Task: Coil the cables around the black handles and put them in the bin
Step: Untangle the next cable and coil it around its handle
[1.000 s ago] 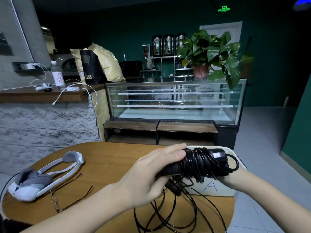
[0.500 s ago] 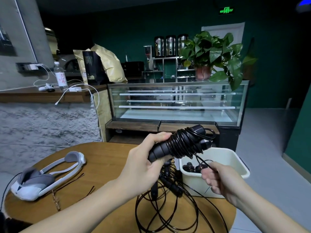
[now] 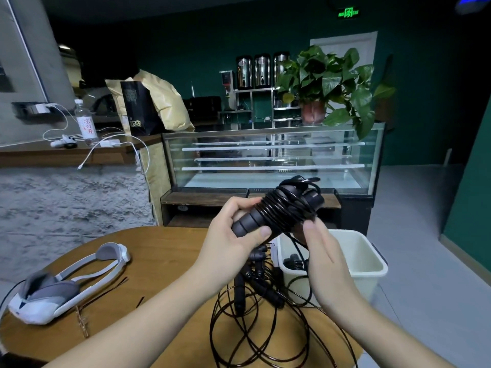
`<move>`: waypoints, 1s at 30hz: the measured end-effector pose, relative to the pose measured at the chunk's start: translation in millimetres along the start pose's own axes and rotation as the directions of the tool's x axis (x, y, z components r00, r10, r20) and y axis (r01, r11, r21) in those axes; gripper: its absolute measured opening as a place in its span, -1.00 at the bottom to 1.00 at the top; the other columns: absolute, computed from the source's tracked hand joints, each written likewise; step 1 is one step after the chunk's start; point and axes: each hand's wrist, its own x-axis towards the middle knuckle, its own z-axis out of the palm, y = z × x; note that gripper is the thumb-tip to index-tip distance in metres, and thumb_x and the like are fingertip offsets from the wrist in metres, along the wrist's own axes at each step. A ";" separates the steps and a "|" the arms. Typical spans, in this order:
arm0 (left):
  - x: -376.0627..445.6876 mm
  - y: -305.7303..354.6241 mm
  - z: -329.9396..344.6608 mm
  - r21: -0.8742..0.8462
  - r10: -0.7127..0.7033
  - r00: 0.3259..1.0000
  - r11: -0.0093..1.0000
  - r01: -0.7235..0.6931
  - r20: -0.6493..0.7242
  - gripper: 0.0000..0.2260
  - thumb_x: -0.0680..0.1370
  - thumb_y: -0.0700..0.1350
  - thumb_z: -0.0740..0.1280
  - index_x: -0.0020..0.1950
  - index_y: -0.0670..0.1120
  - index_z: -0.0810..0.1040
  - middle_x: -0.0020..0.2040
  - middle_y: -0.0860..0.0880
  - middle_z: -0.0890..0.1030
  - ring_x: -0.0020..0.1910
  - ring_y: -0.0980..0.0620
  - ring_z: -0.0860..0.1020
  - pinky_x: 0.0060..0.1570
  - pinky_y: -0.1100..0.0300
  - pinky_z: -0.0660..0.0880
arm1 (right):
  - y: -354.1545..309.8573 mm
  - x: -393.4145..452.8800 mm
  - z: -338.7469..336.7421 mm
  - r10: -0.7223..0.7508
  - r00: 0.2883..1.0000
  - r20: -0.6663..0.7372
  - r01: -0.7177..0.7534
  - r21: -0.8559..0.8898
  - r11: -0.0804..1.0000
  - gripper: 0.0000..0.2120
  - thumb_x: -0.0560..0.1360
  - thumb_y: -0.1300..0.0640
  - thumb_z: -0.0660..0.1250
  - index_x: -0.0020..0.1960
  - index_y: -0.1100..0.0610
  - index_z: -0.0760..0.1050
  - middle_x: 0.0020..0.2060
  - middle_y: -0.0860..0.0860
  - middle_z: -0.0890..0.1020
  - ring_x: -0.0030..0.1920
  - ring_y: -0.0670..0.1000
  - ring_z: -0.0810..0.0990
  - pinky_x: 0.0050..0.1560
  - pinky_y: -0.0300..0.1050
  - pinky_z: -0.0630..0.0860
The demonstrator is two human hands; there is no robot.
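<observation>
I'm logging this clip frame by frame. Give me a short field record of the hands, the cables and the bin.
left hand: grips the black handles, held above the table
right hand: open, fingers at the coiled cable
loose cables: tangled on the table, more handles among them
bin: white, at the table's right edge, some black items inside

A white headset [image 3: 61,285] and glasses [image 3: 87,312] lie lower left; a potted plant [image 3: 329,86] tops the glass case [image 3: 271,158]; 3 urns [image 3: 261,71] behind.
</observation>
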 end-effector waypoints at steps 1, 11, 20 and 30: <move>1.2 -0.8 0.7 -0.044 -0.023 1.000 0.999 0.022 -0.012 -0.64 0.52 -0.41 0.44 0.22 -0.07 0.53 0.08 -0.02 0.73 0.05 0.07 0.69 -0.12 0.25 0.61 | 0.2 2.5 2.2 0.045 0.998 0.041 -0.048 0.089 0.995 -0.62 0.66 -0.12 0.01 0.18 -0.02 0.56 0.06 -0.08 0.69 0.13 -0.11 0.61 0.17 -0.07 0.48; 0.9 -7.9 1.7 0.212 -0.010 0.994 0.977 0.033 -0.107 -0.59 0.51 -0.28 0.49 0.17 0.07 0.40 -0.01 0.13 0.70 -0.08 0.12 0.67 -0.16 0.36 0.53 | -5.9 -2.2 2.7 -0.033 0.970 0.240 0.207 -0.752 0.626 -0.81 0.62 -0.07 0.11 -0.02 -0.01 0.43 -0.19 -0.05 0.61 -0.13 0.06 0.59 -0.17 -0.01 0.48; 1.7 -13.4 -7.6 0.564 0.091 0.996 0.822 -0.074 -0.003 -0.67 0.49 -0.21 0.52 0.09 0.09 0.48 -0.08 0.17 0.65 -0.08 0.19 0.58 -0.13 0.43 0.44 | -46.3 15.4 -26.5 -0.303 0.758 0.578 0.605 -0.796 -0.008 -0.72 0.24 0.09 0.57 -0.39 0.00 0.44 -0.50 -0.07 0.48 -0.44 0.08 0.49 -0.23 -0.04 0.34; -3.6 4.3 -11.6 0.536 0.007 0.943 0.821 -0.195 0.332 -0.63 0.49 -0.11 0.54 0.18 0.24 0.55 0.04 0.16 0.68 0.03 0.10 0.63 0.11 0.18 0.52 | -64.5 58.1 -56.6 -0.457 0.526 0.717 0.813 -0.581 0.024 -0.76 0.56 -0.17 0.25 -0.12 -0.11 0.64 -0.24 -0.14 0.58 -0.09 0.02 0.49 0.19 -0.02 0.34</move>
